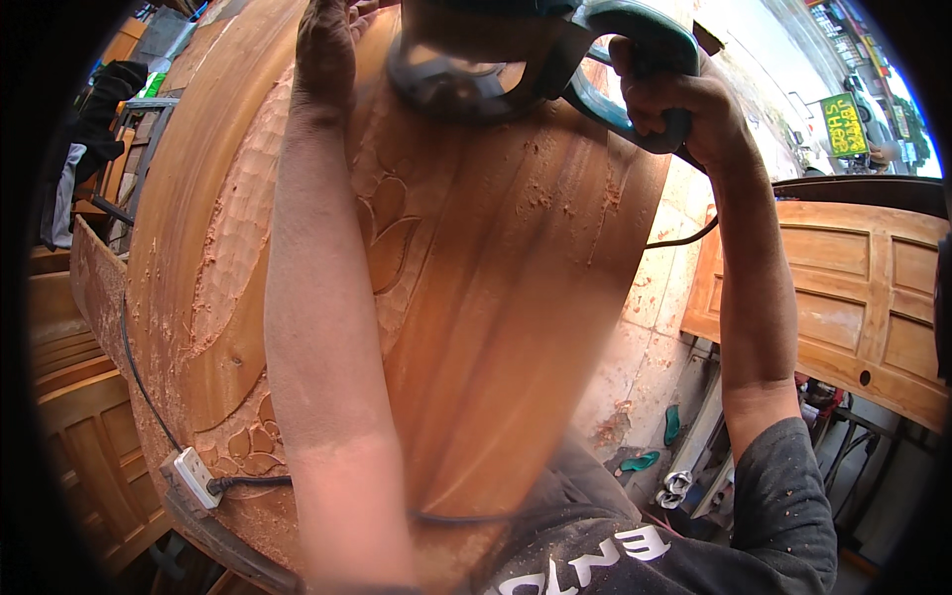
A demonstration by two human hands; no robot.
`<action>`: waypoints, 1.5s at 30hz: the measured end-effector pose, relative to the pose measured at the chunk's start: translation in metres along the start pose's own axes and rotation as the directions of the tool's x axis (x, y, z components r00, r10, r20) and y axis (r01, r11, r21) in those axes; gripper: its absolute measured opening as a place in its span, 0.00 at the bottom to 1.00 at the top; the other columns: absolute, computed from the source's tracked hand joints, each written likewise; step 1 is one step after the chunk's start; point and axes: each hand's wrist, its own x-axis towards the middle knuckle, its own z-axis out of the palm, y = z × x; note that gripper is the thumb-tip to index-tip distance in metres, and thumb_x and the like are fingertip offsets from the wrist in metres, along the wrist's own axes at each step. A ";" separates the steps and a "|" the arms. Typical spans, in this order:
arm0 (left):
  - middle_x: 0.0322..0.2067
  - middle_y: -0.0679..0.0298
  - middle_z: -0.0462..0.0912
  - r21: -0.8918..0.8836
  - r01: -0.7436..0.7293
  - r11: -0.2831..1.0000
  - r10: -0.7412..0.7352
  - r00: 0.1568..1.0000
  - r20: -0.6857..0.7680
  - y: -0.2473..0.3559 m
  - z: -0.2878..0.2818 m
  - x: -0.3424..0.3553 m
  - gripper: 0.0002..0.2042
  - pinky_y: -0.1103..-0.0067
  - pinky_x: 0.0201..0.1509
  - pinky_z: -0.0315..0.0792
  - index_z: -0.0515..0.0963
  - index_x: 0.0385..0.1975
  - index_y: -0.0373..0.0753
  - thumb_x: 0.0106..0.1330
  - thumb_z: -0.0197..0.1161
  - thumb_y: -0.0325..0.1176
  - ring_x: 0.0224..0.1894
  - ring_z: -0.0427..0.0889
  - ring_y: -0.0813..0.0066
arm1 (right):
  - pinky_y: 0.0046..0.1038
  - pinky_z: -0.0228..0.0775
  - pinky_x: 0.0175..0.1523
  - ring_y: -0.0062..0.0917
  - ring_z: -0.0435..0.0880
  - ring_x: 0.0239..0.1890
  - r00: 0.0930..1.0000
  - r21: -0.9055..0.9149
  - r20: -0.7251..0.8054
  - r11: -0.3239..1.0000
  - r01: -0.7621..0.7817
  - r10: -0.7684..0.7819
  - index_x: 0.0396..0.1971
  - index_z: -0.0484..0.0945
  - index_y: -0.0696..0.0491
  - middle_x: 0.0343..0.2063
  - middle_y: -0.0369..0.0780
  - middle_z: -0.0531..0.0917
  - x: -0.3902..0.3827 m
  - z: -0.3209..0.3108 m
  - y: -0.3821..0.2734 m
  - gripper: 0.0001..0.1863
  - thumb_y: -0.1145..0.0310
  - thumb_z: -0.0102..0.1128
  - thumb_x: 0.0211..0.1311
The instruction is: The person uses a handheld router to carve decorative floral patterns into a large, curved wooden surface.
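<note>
A power router [466, 84] with a dark round base and teal handles sits on a large brown wooden panel [486, 248]. My right hand [684, 104] is wrapped round the router's teal loop handle. Left of the base, my left hand [332, 45] is at the top edge of the picture. Most of its fingers are cut off there, so its grip cannot be made out. Carved petals [392, 223] and a rough gouged band mark the panel, with shavings scattered over it. My left forearm covers part of the carving.
A white socket block [196, 476] with a black plug and cord lies at the panel's lower left. Wooden doors [833, 278] lean at right and at left. Green sandals [640, 462] and metal lengths [694, 446] are on the floor. A cable runs behind my right arm.
</note>
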 end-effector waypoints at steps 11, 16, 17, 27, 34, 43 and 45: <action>0.76 0.57 0.61 -0.014 0.000 1.000 0.000 1.000 -0.008 -0.001 -0.003 -0.004 0.35 0.64 0.75 0.57 0.58 0.77 0.37 0.81 0.45 0.57 0.73 0.64 0.66 | 0.21 0.64 0.27 0.16 0.74 0.19 0.999 0.022 0.025 0.999 0.034 -0.034 0.45 0.80 0.59 0.18 0.34 0.76 0.000 -0.003 0.006 0.17 0.71 0.66 0.54; 0.76 0.57 0.61 -0.028 0.018 0.999 -0.019 1.000 -0.014 0.001 -0.003 -0.006 0.34 0.64 0.76 0.56 0.59 0.77 0.37 0.81 0.46 0.56 0.74 0.64 0.66 | 0.20 0.65 0.28 0.16 0.75 0.20 0.997 0.051 0.070 0.999 0.017 -0.020 0.45 0.80 0.59 0.20 0.34 0.77 -0.002 -0.005 0.003 0.17 0.72 0.66 0.55; 0.76 0.57 0.61 -0.022 0.008 1.000 -0.008 1.000 -0.013 0.001 -0.005 -0.006 0.34 0.64 0.76 0.56 0.59 0.77 0.37 0.81 0.46 0.56 0.73 0.64 0.66 | 0.20 0.65 0.28 0.16 0.75 0.20 0.997 0.052 0.072 0.999 0.017 -0.021 0.45 0.80 0.59 0.20 0.34 0.77 -0.002 -0.003 0.002 0.17 0.72 0.66 0.55; 0.72 0.62 0.67 -0.075 0.017 0.997 -0.017 1.000 -0.005 -0.003 -0.010 -0.008 0.33 0.66 0.73 0.60 0.61 0.76 0.39 0.80 0.47 0.56 0.67 0.70 0.70 | 0.21 0.65 0.28 0.17 0.76 0.19 0.997 0.037 0.070 0.999 0.023 -0.026 0.44 0.81 0.58 0.20 0.34 0.78 -0.004 -0.001 0.003 0.17 0.72 0.67 0.53; 0.66 0.67 0.73 -0.031 -0.007 0.999 0.007 1.000 0.012 0.008 -0.003 -0.009 0.28 0.69 0.70 0.64 0.64 0.75 0.42 0.82 0.48 0.52 0.63 0.74 0.76 | 0.21 0.64 0.27 0.17 0.74 0.19 0.995 0.027 0.094 0.999 0.036 -0.039 0.44 0.81 0.58 0.20 0.34 0.77 -0.005 -0.001 0.001 0.17 0.71 0.67 0.52; 0.64 0.69 0.75 -0.079 0.031 0.996 -0.030 0.999 0.014 0.008 0.002 -0.014 0.26 0.68 0.70 0.63 0.68 0.72 0.45 0.82 0.48 0.52 0.62 0.74 0.76 | 0.21 0.63 0.27 0.17 0.74 0.19 0.995 0.011 0.089 0.999 0.043 -0.044 0.44 0.81 0.58 0.18 0.34 0.76 -0.007 -0.003 0.004 0.17 0.71 0.67 0.52; 0.64 0.69 0.75 -0.051 0.062 0.997 -0.062 0.998 -0.016 0.010 0.006 -0.016 0.27 0.68 0.71 0.63 0.68 0.72 0.45 0.82 0.48 0.53 0.62 0.73 0.76 | 0.20 0.63 0.27 0.17 0.74 0.19 0.998 0.025 0.064 0.999 0.024 -0.026 0.44 0.81 0.58 0.17 0.34 0.75 -0.009 -0.003 0.005 0.17 0.71 0.67 0.52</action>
